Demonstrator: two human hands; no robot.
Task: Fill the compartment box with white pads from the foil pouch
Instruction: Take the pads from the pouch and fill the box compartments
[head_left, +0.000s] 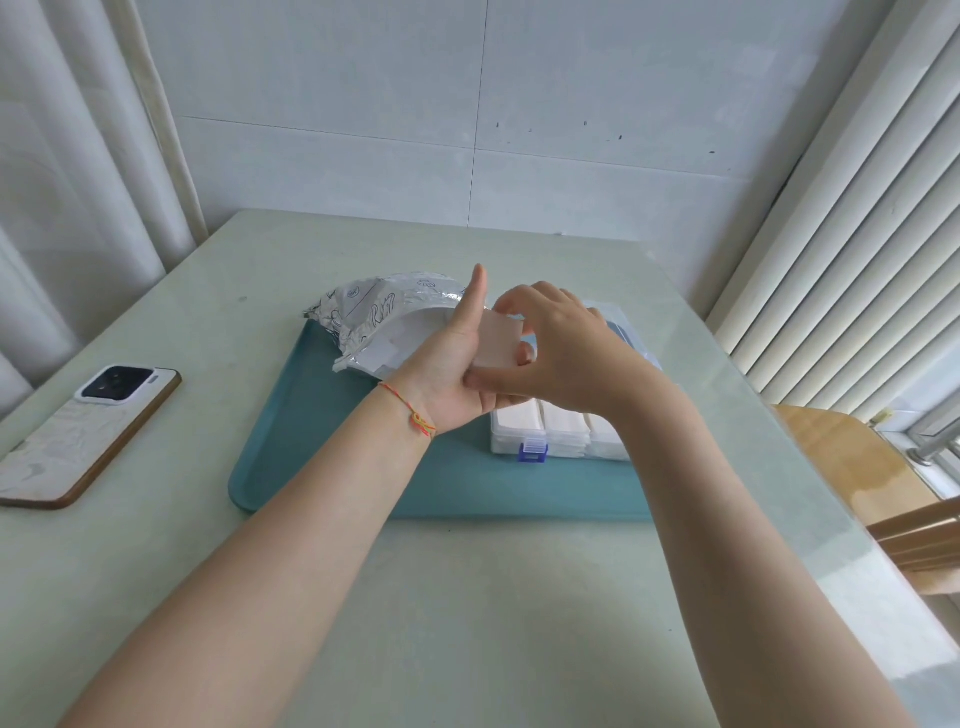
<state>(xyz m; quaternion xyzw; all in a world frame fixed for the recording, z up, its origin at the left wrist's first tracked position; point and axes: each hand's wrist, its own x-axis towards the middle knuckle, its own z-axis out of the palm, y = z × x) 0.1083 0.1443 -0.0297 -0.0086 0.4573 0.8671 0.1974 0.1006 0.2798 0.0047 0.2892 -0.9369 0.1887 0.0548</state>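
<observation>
Both hands meet above the teal tray (322, 467): the left hand (447, 374), thumb pointing straight up, cradles a stack of white pads (497, 345), and the right hand (558, 345) arches over, fingers curled onto the stack's far edge. Just beneath sits the compartment box (550, 434) (pads already inside, blue latch on the near side). The torn foil pouch (382, 312) lies far left on the tray, print unreadable. Pale green bench (467, 597), smartphone (85, 431) left, blinds (852, 234) right.

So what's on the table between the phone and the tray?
Nothing: in the head view, only bare table shows between the phone and the tray's left edge.
</observation>
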